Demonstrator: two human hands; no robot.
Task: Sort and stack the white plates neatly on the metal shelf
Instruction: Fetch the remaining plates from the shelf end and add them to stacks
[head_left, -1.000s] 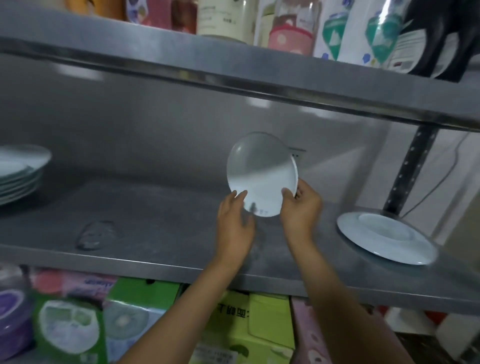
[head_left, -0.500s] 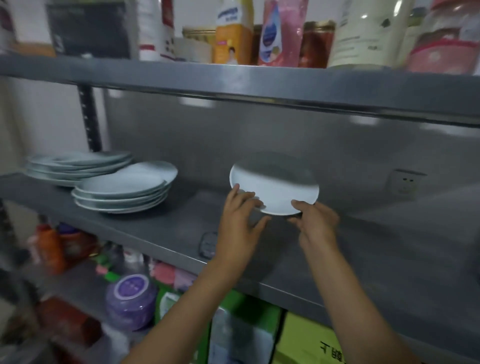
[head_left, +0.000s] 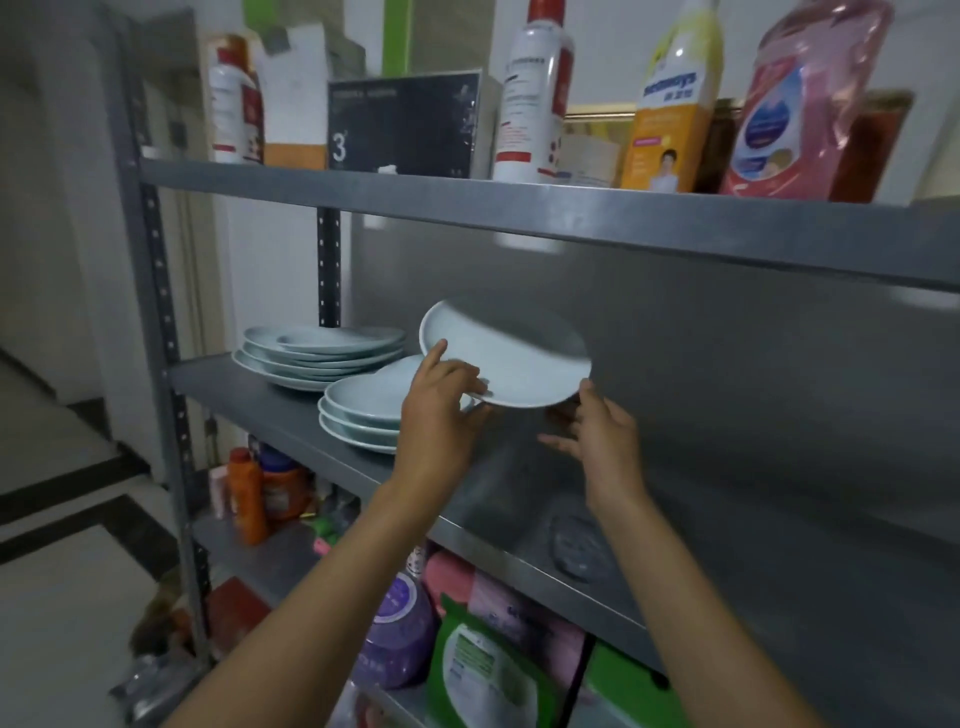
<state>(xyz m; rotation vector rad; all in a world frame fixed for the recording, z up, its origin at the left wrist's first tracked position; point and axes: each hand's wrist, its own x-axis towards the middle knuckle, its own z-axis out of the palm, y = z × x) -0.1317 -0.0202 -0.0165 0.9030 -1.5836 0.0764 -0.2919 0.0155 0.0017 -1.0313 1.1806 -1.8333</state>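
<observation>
The metal shelf (head_left: 675, 519) spans the view, with its grey middle tier carrying the plates and a grey back panel behind it. The upper tier (head_left: 571, 213) holds a black box (head_left: 402, 124), a white spray bottle (head_left: 530, 93), a yellow-and-orange bottle (head_left: 672, 109) and a pink refill pouch (head_left: 800, 109). The lower tier holds an orange bottle (head_left: 247, 493), a purple jar (head_left: 392, 634) and a green packet (head_left: 483, 670). At the left end of the middle tier stands a rear stack of white plates (head_left: 311, 353); a front stack of deeper white plates (head_left: 363, 410) stands just beside it, nearer the shelf edge. One white plate (head_left: 519, 358) is held in the air above the middle tier, tilted, just right of the front stack and partly overlapping it in the view. The left hand (head_left: 439, 410) grips the plate at its near left rim, fingers on the upper face. The right hand (head_left: 597, 436) is beneath the plate's right rim with the fingers loosely extended; its thumb touches the rim edge, and it does not clasp the plate. An oval mark (head_left: 576, 551) shows on the shelf surface below the right forearm.
</observation>
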